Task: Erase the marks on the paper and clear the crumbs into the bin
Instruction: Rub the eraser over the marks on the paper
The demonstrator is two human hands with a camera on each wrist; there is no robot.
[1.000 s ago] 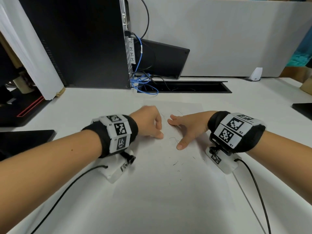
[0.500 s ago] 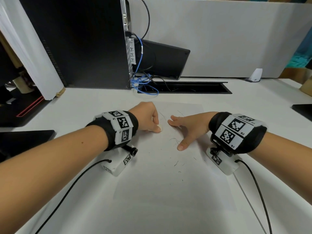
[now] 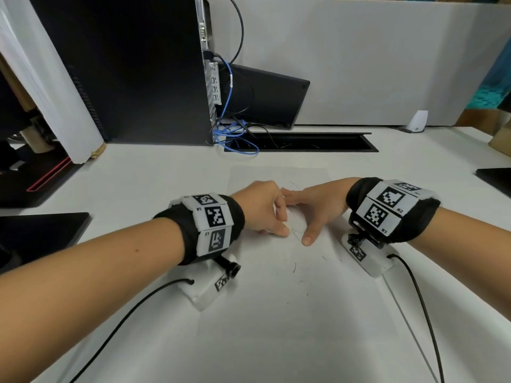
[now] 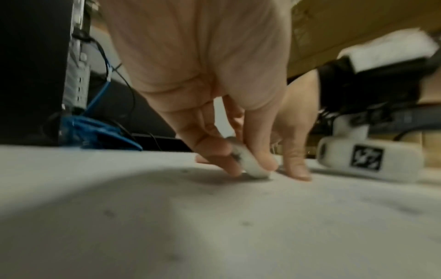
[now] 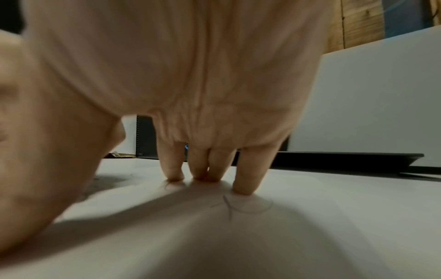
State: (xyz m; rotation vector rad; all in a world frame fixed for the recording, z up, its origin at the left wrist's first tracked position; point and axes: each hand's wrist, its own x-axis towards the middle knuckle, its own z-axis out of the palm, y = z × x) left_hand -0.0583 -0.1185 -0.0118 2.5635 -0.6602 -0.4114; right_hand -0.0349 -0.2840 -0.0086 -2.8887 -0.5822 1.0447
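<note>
on the paper (image 3: 276,313), left hand (image 3: 262,208) slid eraser (image 4: 250,164) nearer

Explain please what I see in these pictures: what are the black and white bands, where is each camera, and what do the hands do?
No machine here: a person works with two bare hands. The patterned bands carry a small camera under each wrist; a third camera sits on the head. The large picture is the head view; the two low, blurry ones look along each hand. On the white desk lies a sheet of paper with pencil marks and dark crumbs. The left hand pinches a small white eraser against the paper. The right hand presses flat fingers on the sheet.
</note>
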